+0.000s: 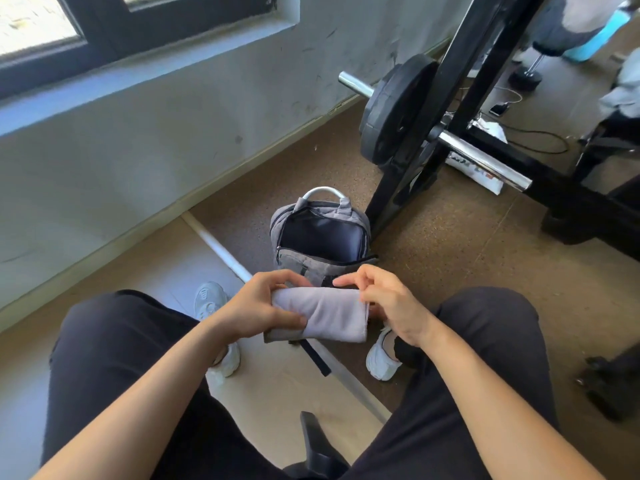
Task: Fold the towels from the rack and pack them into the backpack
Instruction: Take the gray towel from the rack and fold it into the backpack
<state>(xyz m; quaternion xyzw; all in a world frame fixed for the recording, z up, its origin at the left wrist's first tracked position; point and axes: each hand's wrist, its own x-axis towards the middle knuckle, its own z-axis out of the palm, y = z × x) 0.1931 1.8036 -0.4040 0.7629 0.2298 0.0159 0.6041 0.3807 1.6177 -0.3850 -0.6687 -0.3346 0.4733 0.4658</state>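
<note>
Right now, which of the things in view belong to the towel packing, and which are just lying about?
For the job:
towel, folded, held by the left hand and right hand
backpack, open on the floor just beyond the hands

Lying about:
weight plate on the barbell
phone with its cable
white pole on the floor
</note>
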